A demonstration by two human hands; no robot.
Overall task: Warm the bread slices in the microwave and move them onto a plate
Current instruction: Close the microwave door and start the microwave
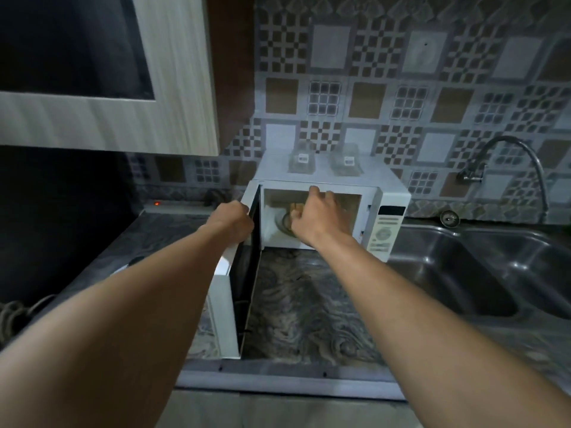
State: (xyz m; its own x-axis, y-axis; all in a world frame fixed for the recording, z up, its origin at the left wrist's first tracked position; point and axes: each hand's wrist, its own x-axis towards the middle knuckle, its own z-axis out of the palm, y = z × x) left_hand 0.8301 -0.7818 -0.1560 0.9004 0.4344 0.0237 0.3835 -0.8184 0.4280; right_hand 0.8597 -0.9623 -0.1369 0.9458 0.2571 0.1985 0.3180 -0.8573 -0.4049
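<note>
A white microwave (pixel 392 196) stands on the marble counter against the tiled wall. Its door (pixel 247 273) is swung wide open to the left. My left hand (pixel 231 220) grips the top edge of the door. My right hand (pixel 318 217) reaches into the lit cavity with its fingers curled round a brown bread slice (pixel 296 207), most of which the hand hides. The slice is just above the glass turntable (pixel 281 227). No plate is in view.
Two clear plastic packs (pixel 301 160) sit on top of the microwave. A steel sink (pixel 482 273) with a curved tap (pixel 506 143) lies to the right. A power strip with a red light (pixel 157 203) runs along the wall at left, under a wall cabinet (pixel 108 125).
</note>
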